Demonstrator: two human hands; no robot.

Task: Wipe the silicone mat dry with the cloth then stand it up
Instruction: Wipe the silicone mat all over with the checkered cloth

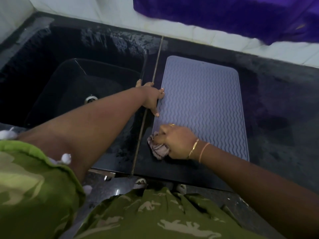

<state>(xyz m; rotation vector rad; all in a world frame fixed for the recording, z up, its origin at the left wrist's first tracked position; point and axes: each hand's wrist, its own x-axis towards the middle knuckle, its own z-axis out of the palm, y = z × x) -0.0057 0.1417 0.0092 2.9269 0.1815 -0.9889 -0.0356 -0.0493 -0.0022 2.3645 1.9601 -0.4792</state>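
Note:
A grey silicone mat [203, 104] with a wavy ribbed surface lies flat on the dark counter, right of the sink. My left hand [151, 99] rests with spread fingers on the mat's left edge and the counter beside it. My right hand [176, 144] grips a bunched pale cloth [158, 149] with dark stripes and presses it down at the mat's near left corner. The cloth partly overhangs onto the counter.
A black sink [82, 94] with a metal drain [90, 99] sits to the left, split from the counter by a thin metal strip [150, 104]. The dark counter [279, 118] looks wet in patches. A purple cloth [241, 12] hangs on the white tiled wall behind.

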